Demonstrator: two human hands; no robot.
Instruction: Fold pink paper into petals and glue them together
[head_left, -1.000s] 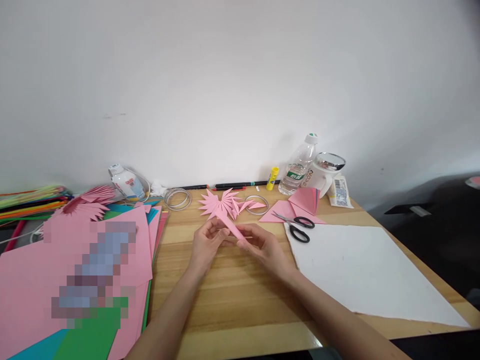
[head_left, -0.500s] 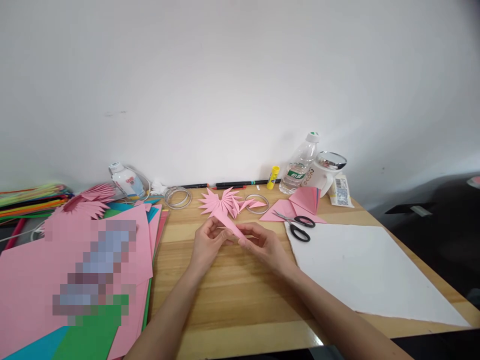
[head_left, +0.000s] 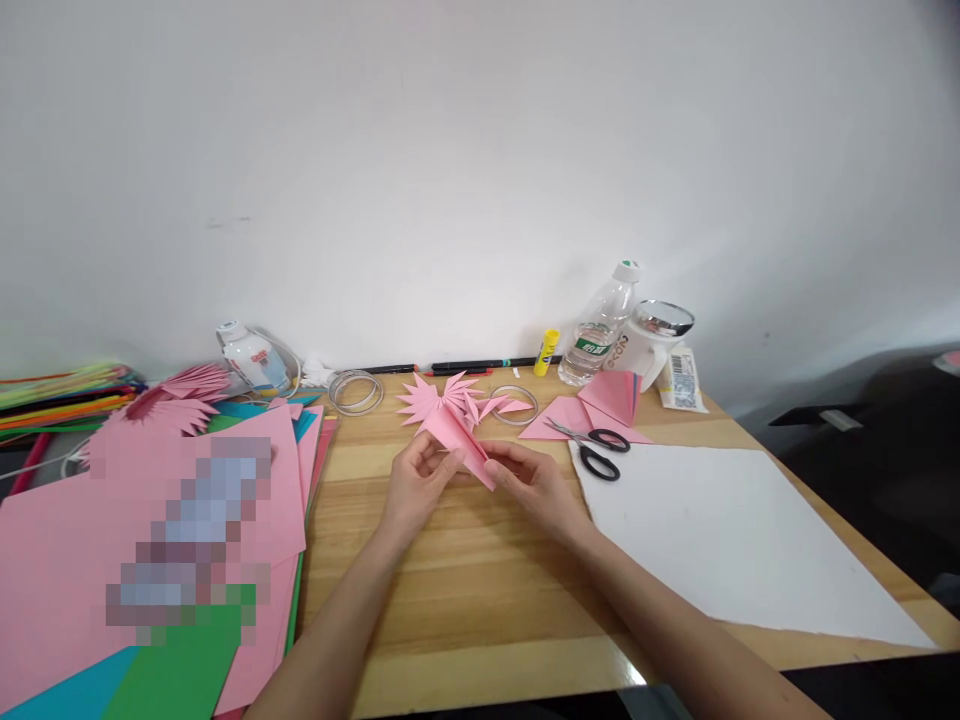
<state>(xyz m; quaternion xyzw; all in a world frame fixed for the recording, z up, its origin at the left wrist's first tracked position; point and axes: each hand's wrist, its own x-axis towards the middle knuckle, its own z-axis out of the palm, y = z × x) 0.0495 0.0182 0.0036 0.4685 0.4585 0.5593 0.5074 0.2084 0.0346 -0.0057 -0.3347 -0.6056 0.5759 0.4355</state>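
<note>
A folded piece of pink paper [head_left: 459, 440] is held above the middle of the wooden table, its fold partly spread. My left hand [head_left: 421, 478] pinches its left side, thumb on the near face. On the other side my right hand [head_left: 531, 480] grips the right edge between thumb and fingers. Some fingertips are hidden behind the paper. Just beyond, a spiky pink folded-paper piece [head_left: 435, 400] lies on the table, with small pink paper pieces [head_left: 513, 406] beside it. Black-handled scissors [head_left: 600, 455] rest to the right, partly on pink paper sheets [head_left: 559, 418].
Left lies a stack of coloured paper [head_left: 262, 520], with a pleated pink piece [head_left: 161, 415] behind. Tape rolls [head_left: 355, 392], pens [head_left: 461, 370], a glue stick [head_left: 547, 353], a water bottle [head_left: 598, 335] and a mug [head_left: 651, 345] line the back. A white board [head_left: 735, 540] covers the right.
The pink paper has opened from a narrow folded strip to a wider shape with the fold showing. My right thumb has shifted slightly along its edge; both hands stay nearly in place.
</note>
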